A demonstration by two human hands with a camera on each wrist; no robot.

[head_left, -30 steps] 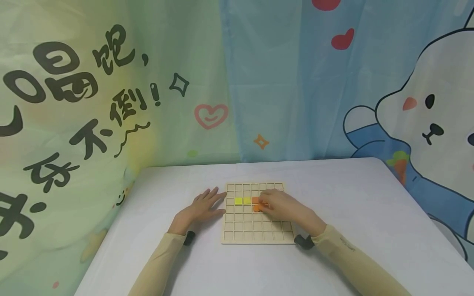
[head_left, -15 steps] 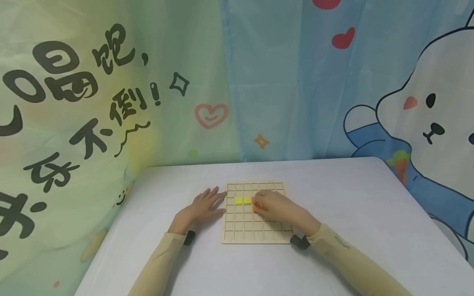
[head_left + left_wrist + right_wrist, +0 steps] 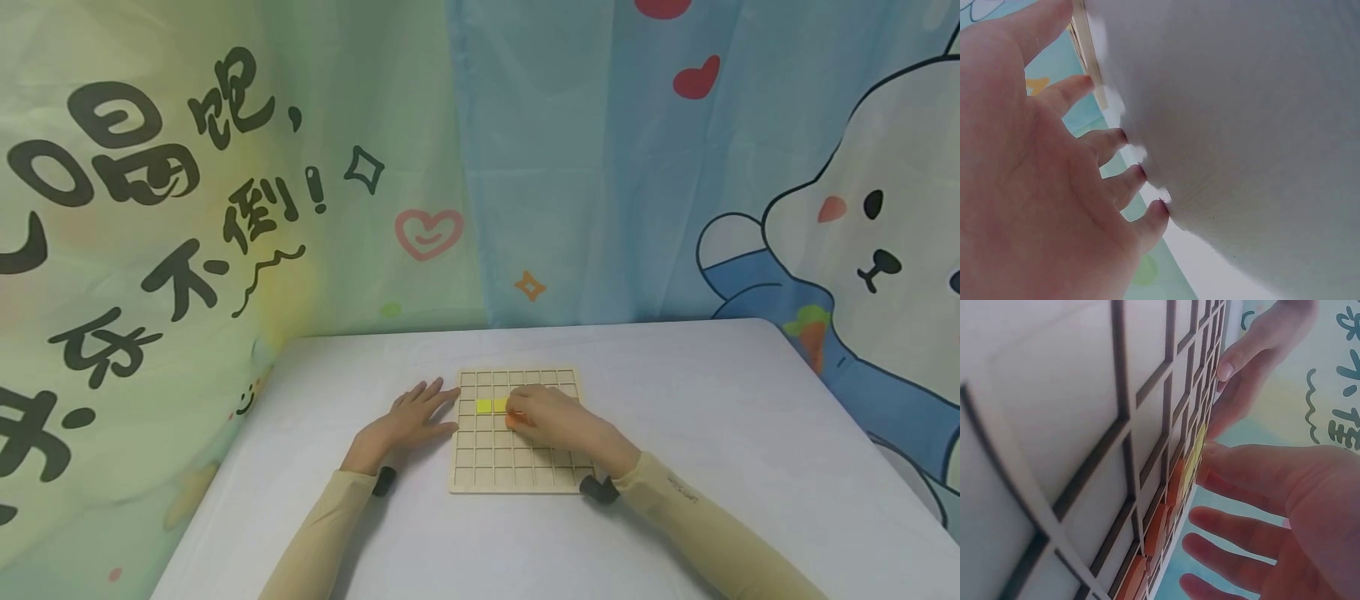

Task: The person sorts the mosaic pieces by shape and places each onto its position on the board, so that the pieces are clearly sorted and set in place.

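Note:
A pale wooden grid board lies on the table. My left hand rests on the table at its left side, fingers spread, with the thumb and a fingertip at the board's edge. Above the middle of the board, my right hand pinches a small orange piece between thumb and index finger; its other fingers are apart. Two yellow tiles sit side by side in the grid, the right one partly covered by that hand. In the right wrist view several orange tiles lie in a row beyond the yellow tiles.
The white table extends around the board on all sides. Behind it hangs a printed curtain with a cartoon bear, hearts and lettering. A dark wrist camera is strapped below the right hand.
My right hand has slid a little left over the board with the orange piece, now covering the orange square tile and part of the second yellow tile. The left hand has stayed put.

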